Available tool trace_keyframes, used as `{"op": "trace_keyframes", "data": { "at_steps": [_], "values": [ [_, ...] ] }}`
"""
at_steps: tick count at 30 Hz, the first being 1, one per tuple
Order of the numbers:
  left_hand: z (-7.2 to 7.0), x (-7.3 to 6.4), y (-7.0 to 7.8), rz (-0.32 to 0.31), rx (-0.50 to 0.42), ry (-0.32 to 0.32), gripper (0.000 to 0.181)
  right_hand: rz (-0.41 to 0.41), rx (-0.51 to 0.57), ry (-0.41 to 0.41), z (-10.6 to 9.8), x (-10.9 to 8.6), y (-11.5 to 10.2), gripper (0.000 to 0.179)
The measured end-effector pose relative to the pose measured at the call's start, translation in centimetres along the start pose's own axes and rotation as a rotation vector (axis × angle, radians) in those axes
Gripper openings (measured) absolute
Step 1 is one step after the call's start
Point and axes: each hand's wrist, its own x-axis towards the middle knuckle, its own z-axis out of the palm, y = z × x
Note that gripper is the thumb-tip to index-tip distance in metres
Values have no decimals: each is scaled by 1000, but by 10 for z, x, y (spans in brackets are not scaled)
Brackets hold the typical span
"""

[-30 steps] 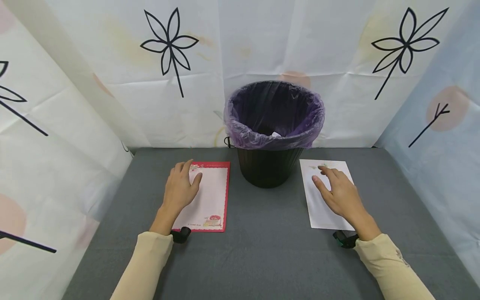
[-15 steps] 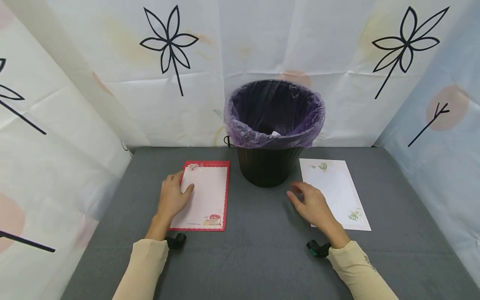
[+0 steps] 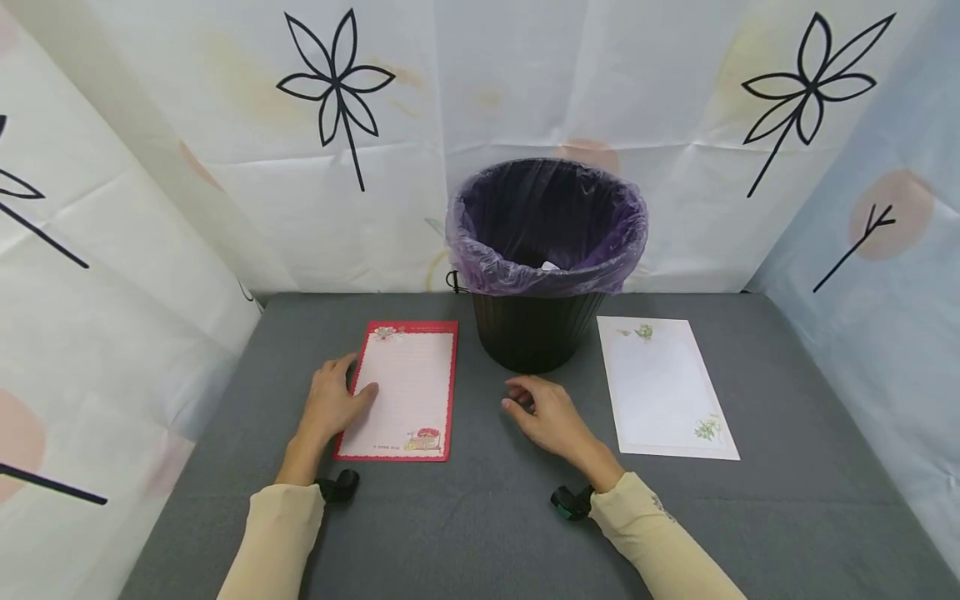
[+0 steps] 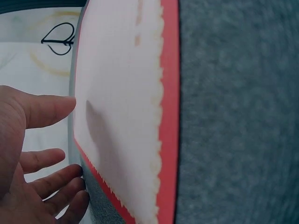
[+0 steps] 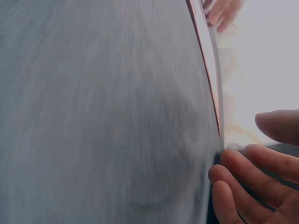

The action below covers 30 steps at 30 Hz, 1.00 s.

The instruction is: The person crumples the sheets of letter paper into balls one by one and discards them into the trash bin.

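Notepad (image 3: 408,396) toward left edge of table (image 3: 465,533), unlifted | left hand (image 3: 330,404): fingers spread beside it, contact unclear | right hand (image 3: 553,422): fingers loosely bent, empty | paper (image 3: 660,387) toward right edge, untouched | bin (image 3: 528,333): white scrap (image 3: 550,266) inside

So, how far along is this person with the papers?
Possibly done: something white is in the lined bin, though I can't tell what. In hand: nothing is gripped; the left hand is at the red-bordered paper, the empty right hand near the bin. Perhaps left: that paper and the white sheet both lie flat.
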Motion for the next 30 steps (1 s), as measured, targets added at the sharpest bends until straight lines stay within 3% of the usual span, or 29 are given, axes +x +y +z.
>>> {"op": "trace_keyframes", "data": {
  "at_steps": [11, 22, 30],
  "values": [
    [-7, 1, -1, -42, -63, -94, 73, 71, 53, -62, 37, 33, -22, 39],
    [-7, 3, -15, -103, -240, -137, 77, 243, 3, -76, 70, 64, -37, 72],
    [-8, 3, -22, -87, -307, -160, 82, 329, -82, -43, 85, 75, -43, 93]
  ]
}}
